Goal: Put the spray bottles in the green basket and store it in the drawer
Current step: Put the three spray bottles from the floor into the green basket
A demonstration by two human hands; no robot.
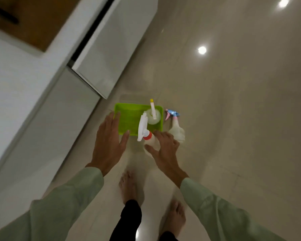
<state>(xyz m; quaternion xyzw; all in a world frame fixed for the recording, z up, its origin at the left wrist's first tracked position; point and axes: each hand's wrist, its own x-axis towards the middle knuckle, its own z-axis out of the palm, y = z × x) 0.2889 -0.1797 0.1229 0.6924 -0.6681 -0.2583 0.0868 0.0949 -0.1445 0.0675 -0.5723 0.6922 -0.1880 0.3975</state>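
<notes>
— While I look down from the head camera, what is on the glossy beige tiled floor (233, 119)?

— I see a bright green rectangular plastic basket (129, 119) on the floor, just beside the white cabinet. 1 clear spray bottle with a white trigger and yellow nozzle tip (153, 115) stands upright inside it, at its right end. The rest of the basket's bottom is bare.

— And the other bottles?

— I count 3 in all. A translucent spray bottle with a white trigger head and orange collar (144, 129) is tilted over the basket's near right corner, its trigger head over the basket. A pale bottle with a blue and pink trigger head (175, 127) is on the floor just right of the basket, outside it.

— How are my hands?

— My right hand (163, 148) is wrapped around the body of the orange-collared bottle, thumb on one side and fingers on the other, holding it. My left hand (109, 141) is spread flat, fingers apart, gripping nothing; its fingertips overlap the basket's left rim, though I cannot tell whether they touch it.

— The drawer?

— A white glossy drawer front (111, 49) stands pulled out from the cabinet, with a dark gap behind it, beyond the basket. My bare feet (129, 186) are on the floor below my hands.
</notes>
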